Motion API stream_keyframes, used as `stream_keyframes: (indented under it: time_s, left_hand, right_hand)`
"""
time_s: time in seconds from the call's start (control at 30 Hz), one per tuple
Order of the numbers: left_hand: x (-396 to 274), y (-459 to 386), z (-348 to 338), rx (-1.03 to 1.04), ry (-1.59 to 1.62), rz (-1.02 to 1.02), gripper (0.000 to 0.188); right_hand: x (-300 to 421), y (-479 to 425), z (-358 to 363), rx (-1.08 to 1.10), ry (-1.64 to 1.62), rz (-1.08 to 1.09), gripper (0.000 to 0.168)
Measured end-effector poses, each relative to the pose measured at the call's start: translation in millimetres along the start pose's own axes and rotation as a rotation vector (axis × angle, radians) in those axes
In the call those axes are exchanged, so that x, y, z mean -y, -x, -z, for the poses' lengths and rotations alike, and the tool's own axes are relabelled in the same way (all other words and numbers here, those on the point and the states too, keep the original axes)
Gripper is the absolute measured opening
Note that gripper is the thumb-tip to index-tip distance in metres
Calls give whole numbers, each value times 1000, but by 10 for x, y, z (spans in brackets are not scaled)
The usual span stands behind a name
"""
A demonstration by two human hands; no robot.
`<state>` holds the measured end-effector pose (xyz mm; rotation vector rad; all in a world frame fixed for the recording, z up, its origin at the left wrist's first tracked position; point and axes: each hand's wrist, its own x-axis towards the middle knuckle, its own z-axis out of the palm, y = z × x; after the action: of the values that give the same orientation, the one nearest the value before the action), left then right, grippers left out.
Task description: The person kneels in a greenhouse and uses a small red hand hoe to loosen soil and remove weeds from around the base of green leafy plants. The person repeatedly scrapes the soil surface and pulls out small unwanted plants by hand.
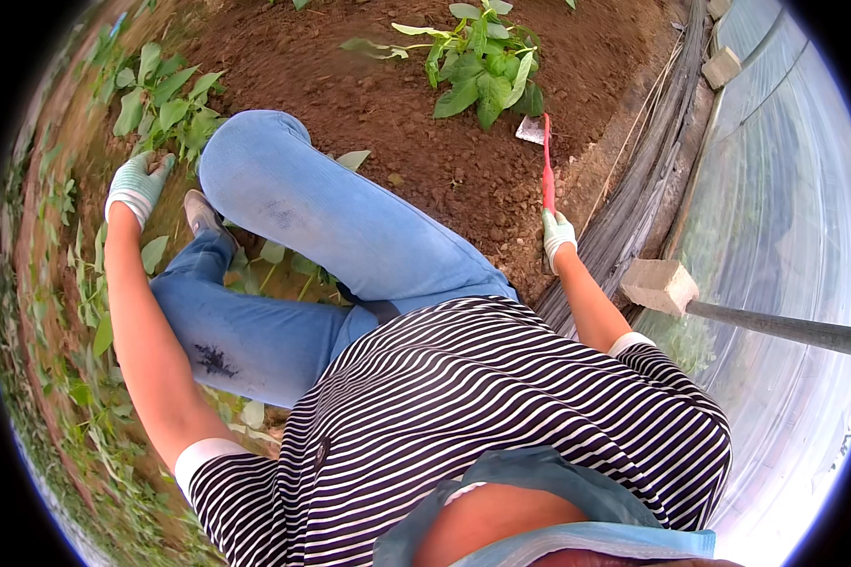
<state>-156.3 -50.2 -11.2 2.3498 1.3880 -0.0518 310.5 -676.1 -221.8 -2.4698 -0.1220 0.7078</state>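
My left hand [140, 183], in a pale green and white knit glove, is beside a leafy green plant [174, 103] at the left; its fingers are curled, and whether they pinch anything does not show. My right hand [559, 234], gloved alike, grips the red handle of a small hand hoe [548, 177]. The metal blade of the hoe rests at the soil, just below a bushy leafy plant [493, 71] at the upper middle. Brown loose soil [461, 181] lies between the two plants.
My bent knee in blue jeans [255, 149] juts between my hands. Gathered dark sheeting [652, 170] runs along the bed's right edge, beside pale blocks [659, 285], a pole [773, 327] and a clear plastic wall [766, 205]. More plants [103, 333] grow at the left.
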Motion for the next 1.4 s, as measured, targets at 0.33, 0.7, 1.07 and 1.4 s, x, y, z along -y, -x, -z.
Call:
stream_keyframes:
  time_s: [0.33,0.7,1.07,1.4]
  left_hand:
    - [-52,70,10,28,-159,-11,41]
    - [-132,165,172,-7,-171,68,38]
    - [10,58,43,46,-198,64,40]
    - [262,46,-30,68,-60,158,45]
  right_hand:
    - [1421,61,-1569,366,271,409,48]
    - [3795,-589,-2207,576,36,99,48]
    - [947,66,-555,458,457,373,47]
    - [506,425,-36,432,382,250,45]
